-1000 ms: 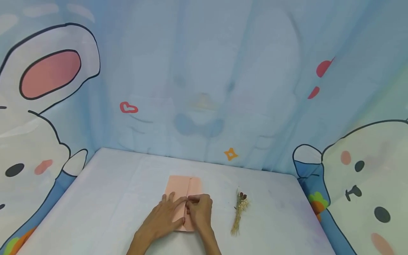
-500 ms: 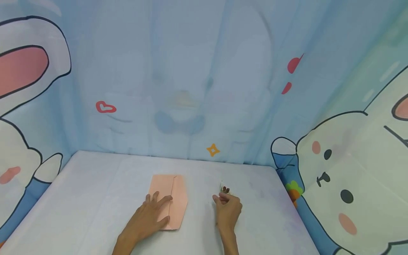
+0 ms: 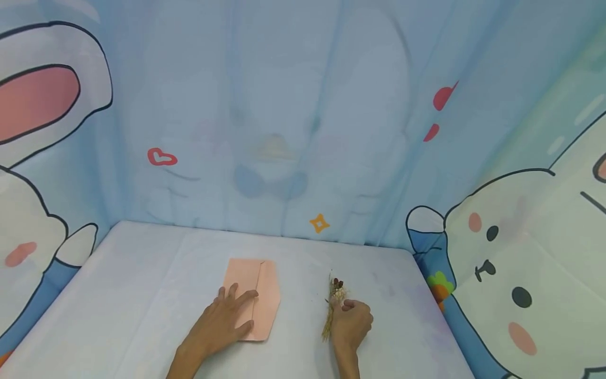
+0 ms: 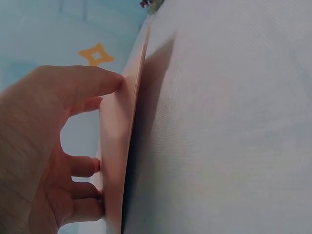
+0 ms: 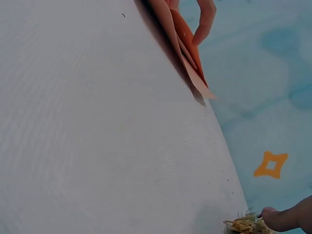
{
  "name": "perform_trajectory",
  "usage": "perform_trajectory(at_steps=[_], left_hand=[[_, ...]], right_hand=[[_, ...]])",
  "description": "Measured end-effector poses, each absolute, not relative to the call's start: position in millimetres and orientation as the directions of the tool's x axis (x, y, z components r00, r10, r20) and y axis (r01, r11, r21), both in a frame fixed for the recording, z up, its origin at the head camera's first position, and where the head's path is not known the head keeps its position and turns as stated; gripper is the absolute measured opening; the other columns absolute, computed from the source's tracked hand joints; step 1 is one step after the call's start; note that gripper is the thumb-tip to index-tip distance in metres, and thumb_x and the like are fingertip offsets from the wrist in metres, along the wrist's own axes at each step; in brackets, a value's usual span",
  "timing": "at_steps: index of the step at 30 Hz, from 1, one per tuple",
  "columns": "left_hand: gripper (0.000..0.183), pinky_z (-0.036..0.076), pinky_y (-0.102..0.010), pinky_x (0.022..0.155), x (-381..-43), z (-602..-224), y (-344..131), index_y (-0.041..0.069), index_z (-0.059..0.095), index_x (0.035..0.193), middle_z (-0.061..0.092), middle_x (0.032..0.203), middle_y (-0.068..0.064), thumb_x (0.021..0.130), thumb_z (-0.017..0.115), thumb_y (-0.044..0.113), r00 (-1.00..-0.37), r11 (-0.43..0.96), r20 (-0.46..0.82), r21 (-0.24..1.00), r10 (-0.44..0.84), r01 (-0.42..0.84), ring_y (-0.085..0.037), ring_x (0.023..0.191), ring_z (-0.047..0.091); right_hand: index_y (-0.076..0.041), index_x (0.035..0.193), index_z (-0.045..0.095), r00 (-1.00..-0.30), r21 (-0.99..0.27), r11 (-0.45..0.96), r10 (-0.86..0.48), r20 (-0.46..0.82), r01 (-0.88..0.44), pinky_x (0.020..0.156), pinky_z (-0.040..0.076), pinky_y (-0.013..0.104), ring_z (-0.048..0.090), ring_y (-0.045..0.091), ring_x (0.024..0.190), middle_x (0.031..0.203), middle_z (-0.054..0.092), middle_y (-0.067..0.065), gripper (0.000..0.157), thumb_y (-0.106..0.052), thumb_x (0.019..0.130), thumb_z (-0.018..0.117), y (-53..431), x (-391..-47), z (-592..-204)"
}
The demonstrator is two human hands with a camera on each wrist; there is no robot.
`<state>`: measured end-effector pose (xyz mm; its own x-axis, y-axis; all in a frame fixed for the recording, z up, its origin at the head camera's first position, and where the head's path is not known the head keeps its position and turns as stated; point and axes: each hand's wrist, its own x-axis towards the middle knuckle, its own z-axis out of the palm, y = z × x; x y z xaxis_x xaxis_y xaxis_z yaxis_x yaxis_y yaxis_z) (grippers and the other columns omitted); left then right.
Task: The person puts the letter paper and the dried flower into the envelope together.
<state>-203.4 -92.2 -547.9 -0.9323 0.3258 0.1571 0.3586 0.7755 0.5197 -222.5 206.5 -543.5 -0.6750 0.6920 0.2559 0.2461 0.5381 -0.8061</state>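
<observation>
A folded pale-pink paper piece (image 3: 267,295), like an envelope with a lengthwise seam, lies on the white table. My left hand (image 3: 218,318) rests on it with spread fingers; the left wrist view shows the fingertips against the paper (image 4: 117,141), whose near edge stands up off the cloth. To the right lies a small bunch of dried flowers (image 3: 327,323) with dark red and cream heads. My right hand (image 3: 351,323) is right beside it, thumb at the flowers, index finger bent and parted from the thumb. In the right wrist view the thumb (image 5: 287,217) overlaps the dried heads.
The white table (image 3: 156,273) ends at a blue cloth backdrop (image 3: 199,105) printed with cartoon animals. Small dark specks (image 5: 123,15) lie on the table cloth.
My right hand has left the pink paper, gone right to the dried flowers, then shifted slightly to their right side. My left hand stays on the paper. The head view has turned slightly right.
</observation>
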Motion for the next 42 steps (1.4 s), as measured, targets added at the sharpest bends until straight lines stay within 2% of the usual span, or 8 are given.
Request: perform_trajectory(at_steps=[6, 9, 12, 20, 33, 42], left_hand=[[0.054, 0.04, -0.07, 0.108, -203.8, -547.6, -92.8, 0.038, 0.046, 0.147, 0.038, 0.158, -0.025, 0.095, 0.061, 0.049, -0.927, 0.778, 0.165, 0.506, 0.336, 0.372, -0.062, 0.14, 0.034], [0.055, 0.042, -0.07, 0.105, -203.9, -546.2, -93.1, 0.037, 0.047, 0.147, 0.039, 0.157, -0.026, 0.095, 0.062, 0.047, -0.924, 0.774, 0.177, 0.506, 0.339, 0.381, -0.062, 0.139, 0.036], [0.055, 0.041, -0.071, 0.106, -203.6, -545.2, -93.2, 0.037, 0.046, 0.148, 0.038, 0.158, -0.027, 0.096, 0.062, 0.047, -0.924, 0.772, 0.174, 0.509, 0.341, 0.38, -0.063, 0.139, 0.035], [0.056, 0.041, -0.071, 0.106, -206.5, -544.0, -94.6, 0.036, 0.045, 0.149, 0.037, 0.158, -0.027, 0.096, 0.061, 0.048, -0.924, 0.771, 0.17, 0.512, 0.342, 0.379, -0.063, 0.14, 0.034], [0.055, 0.042, -0.071, 0.105, -206.5, -547.5, -94.9, 0.036, 0.046, 0.147, 0.039, 0.157, -0.028, 0.096, 0.062, 0.048, -0.919, 0.759, 0.189, 0.519, 0.347, 0.393, -0.064, 0.137, 0.036], [0.055, 0.042, -0.07, 0.105, -207.7, -547.7, -95.2, 0.035, 0.046, 0.147, 0.039, 0.156, -0.029, 0.095, 0.062, 0.048, -0.916, 0.761, 0.192, 0.512, 0.351, 0.399, -0.065, 0.137, 0.036]], right_hand=[[0.007, 0.088, 0.075, -0.705, -0.802, 0.542, 0.67, 0.232, 0.251, 0.069, 0.049, 0.047, 0.065, 0.033, 0.068, 0.074, 0.071, 0.021, 0.02, -0.011, 0.082, 0.08, 204.8, -222.3, -547.7], [0.006, 0.087, 0.077, -0.714, -0.803, 0.55, 0.656, 0.246, 0.229, 0.064, 0.05, 0.041, 0.064, 0.027, 0.06, 0.071, 0.071, 0.018, 0.015, -0.009, 0.083, 0.079, 204.6, -222.9, -550.7], [0.005, 0.085, 0.077, -0.712, -0.796, 0.566, 0.648, 0.27, 0.214, 0.061, 0.052, 0.039, 0.064, 0.023, 0.056, 0.069, 0.072, 0.017, 0.013, -0.007, 0.083, 0.079, 205.4, -223.6, -552.7], [0.006, 0.086, 0.077, -0.706, -0.798, 0.557, 0.66, 0.257, 0.229, 0.069, 0.051, 0.049, 0.065, 0.029, 0.061, 0.072, 0.072, 0.02, 0.013, -0.006, 0.082, 0.079, 203.2, -226.4, -551.3], [0.002, 0.089, 0.077, -0.686, -0.763, 0.573, 0.685, 0.245, 0.299, 0.063, 0.045, 0.042, 0.065, 0.028, 0.062, 0.073, 0.073, 0.016, 0.012, -0.007, 0.082, 0.078, 202.6, -230.3, -554.3], [0.003, 0.087, 0.077, -0.694, -0.774, 0.587, 0.66, 0.288, 0.237, 0.061, 0.047, 0.042, 0.066, 0.028, 0.06, 0.072, 0.073, 0.017, 0.01, -0.004, 0.08, 0.078, 195.0, -233.4, -548.2]])
